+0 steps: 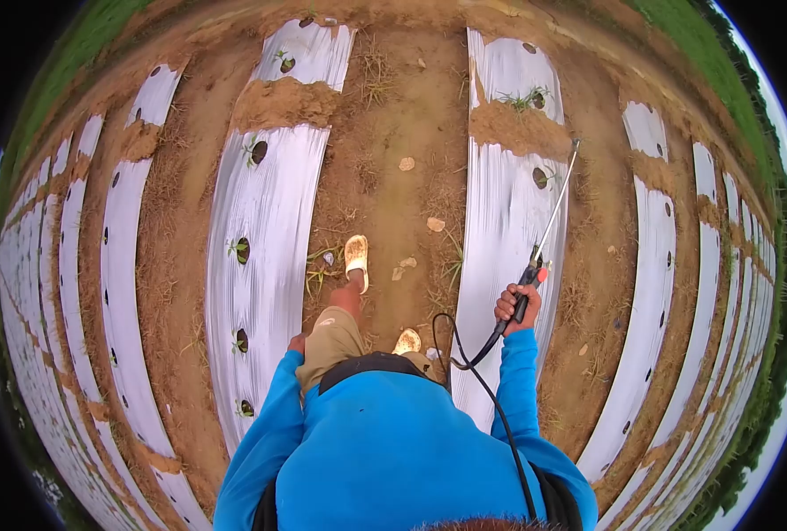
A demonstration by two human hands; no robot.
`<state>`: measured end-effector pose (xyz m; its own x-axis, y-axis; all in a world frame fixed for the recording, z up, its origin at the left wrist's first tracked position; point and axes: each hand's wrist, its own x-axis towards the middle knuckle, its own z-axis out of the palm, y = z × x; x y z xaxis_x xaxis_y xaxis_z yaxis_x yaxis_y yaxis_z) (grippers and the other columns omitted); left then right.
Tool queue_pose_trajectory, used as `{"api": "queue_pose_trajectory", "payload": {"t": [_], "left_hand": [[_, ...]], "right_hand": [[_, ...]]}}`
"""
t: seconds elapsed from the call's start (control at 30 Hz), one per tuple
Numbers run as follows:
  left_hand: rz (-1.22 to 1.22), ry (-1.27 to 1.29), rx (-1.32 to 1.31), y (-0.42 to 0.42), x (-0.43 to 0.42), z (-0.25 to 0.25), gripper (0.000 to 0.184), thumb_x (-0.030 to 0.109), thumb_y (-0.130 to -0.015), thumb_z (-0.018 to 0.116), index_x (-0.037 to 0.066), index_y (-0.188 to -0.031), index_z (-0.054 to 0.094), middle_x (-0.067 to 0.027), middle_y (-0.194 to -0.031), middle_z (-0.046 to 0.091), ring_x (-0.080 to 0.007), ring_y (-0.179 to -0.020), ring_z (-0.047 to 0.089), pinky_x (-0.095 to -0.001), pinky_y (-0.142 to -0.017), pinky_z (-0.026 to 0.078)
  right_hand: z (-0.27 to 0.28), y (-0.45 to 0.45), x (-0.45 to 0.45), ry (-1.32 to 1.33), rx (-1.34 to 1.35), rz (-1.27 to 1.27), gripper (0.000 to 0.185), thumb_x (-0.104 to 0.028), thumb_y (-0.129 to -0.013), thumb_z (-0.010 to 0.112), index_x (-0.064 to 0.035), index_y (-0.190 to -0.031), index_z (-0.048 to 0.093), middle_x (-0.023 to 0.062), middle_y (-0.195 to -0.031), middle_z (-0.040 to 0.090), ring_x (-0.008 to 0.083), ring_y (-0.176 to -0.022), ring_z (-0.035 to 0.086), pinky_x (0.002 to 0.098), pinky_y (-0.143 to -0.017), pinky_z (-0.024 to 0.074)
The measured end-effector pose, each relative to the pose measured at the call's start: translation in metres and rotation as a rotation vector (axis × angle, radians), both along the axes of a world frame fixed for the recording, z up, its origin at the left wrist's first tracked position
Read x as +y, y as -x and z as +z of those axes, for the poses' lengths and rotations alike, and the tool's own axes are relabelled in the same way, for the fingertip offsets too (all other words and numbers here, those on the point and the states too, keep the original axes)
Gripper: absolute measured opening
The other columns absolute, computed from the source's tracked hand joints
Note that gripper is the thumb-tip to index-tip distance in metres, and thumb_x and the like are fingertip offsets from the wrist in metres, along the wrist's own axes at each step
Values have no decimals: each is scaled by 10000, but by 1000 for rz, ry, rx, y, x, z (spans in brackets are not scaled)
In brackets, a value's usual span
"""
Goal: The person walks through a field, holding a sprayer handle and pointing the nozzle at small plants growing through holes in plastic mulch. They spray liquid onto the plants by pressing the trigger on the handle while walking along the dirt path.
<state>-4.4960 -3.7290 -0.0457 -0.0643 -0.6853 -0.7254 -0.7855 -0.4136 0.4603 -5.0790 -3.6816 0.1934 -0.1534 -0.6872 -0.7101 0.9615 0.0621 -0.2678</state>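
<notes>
My right hand point(518, 306) is wrapped round the black handle of a sprayer wand point(556, 209), which has a red part near the grip. The wand's thin metal tube points forward and slightly right, over the edge of a plastic-covered bed point(505, 230). From the handle a black hose point(497, 398) loops back past my right arm. My left hand point(298, 343) hangs by my left thigh, mostly hidden by the blue sleeve, so its fingers do not show clearly. Nearest to it is the left plastic-covered bed point(265, 212).
Small green plants point(238, 249) grow from round holes in the plastic. I stand on a dirt path point(384, 177) between the two beds, wearing light clogs point(356, 257). Stones point(436, 225) and weeds lie along the path. More covered beds point(645, 292) run on both sides.
</notes>
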Motion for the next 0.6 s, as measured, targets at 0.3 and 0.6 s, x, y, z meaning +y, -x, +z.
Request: {"api": "queue_pose_trajectory", "payload": {"t": [0.3,0.6], "left_hand": [[87,-286,132,68,-281,-93,391,389,-842,482,44,-983,602,-149,-922,613,-296,-838,555,-367,-746,435],[456,-298,350,200,-688,41,228,310,-882,443,123,-930,564,-20,-724,575,-118,-552,519,-277,-475,415]], "right_hand": [[7,41,-266,6,29,-78,172,-224,-719,551,-65,-725,485,-1,-535,393,114,-389,374,256,-338,321],[40,118,-499,185,-56,-174,190,-220,-747,522,-32,-751,497,24,-545,432,134,-415,421,277,-377,381]]}}
